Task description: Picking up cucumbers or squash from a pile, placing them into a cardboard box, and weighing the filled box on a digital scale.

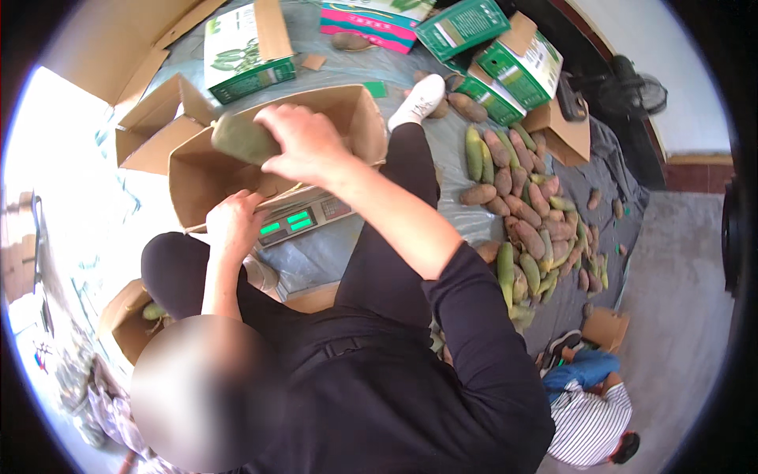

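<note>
Just above the open brown cardboard box (pixel 237 170), an oblong dull-green fruit (pixel 243 138) is gripped by the right hand (pixel 304 142), whose fingers are closed over its right end. The fruit is held over the box's left rear corner, tilted slightly, and whether it touches the rim cannot be told. The left hand (pixel 233 225) is laid on the near edge of the same box, with its fingers curled over the cardboard wall. Beneath the box, a grey digital weighing scale with green lit displays (pixel 304 215) is seen, its front panel sticking out toward the person. The scale is set on a grey plastic sheet (pixel 458 170) spread on the floor. To the right, a long heap of green and reddish-brown oblong fruits (pixel 529 213) is piled on that sheet. Several green-and-white printed cartons (pixel 246 51) are scattered at the far side, and an empty plain cardboard box (pixel 154 122) is placed just left of the held one. At the lower right, another person in a striped shirt (pixel 588 423) is seated.
</note>
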Available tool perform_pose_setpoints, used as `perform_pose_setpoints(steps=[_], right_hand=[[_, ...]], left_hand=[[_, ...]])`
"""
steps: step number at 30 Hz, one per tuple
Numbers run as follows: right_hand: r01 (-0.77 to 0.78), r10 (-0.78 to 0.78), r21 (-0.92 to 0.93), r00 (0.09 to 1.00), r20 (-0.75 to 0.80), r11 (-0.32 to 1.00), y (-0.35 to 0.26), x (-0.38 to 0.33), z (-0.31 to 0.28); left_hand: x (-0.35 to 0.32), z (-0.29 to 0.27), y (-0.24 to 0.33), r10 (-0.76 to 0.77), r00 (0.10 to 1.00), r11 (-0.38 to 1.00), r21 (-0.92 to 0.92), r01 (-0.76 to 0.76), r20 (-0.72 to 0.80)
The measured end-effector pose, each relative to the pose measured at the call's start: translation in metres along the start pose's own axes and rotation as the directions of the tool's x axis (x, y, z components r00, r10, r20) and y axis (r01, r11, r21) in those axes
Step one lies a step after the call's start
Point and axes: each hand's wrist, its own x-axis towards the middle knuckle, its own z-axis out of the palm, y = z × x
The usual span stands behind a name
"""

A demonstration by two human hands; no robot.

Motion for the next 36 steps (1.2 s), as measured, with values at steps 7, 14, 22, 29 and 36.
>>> perform_pose_setpoints(steps=[7,14,22,29,36], right_hand=[[-0.181,0.206,-0.102,0.912,0.355,0.978,0.007,0.0,0.046],[-0.079,0.119,0.582,0.992,-0.03,0.809,0.031,-0.027,-0.026],[-0.404,0.714,0.639,0.608,-0.346,0.654,0.215,-0.118,-0.085],[-0.758,0.817,0.307,0.545,-0.187,0.576,0.326,-0.208,0.006],[-0.796,0.84,-0.375,0.537,-0.076,0.475,0.355,-0.211,0.044]], left_hand=[[0.002,-0.001,0.003,-0.006,0.999,0.999,-0.041,0.008,0.033],[0.001,-0.003,0.007,0.001,0.999,0.999,-0.052,0.001,0.034],[0.003,-0.004,0.006,-0.013,0.999,0.998,-0.054,0.015,0.043],[0.008,-0.003,0.008,-0.017,0.998,0.999,-0.047,0.019,0.052],[0.011,-0.003,0.008,-0.027,0.998,0.998,-0.05,0.03,0.062]])
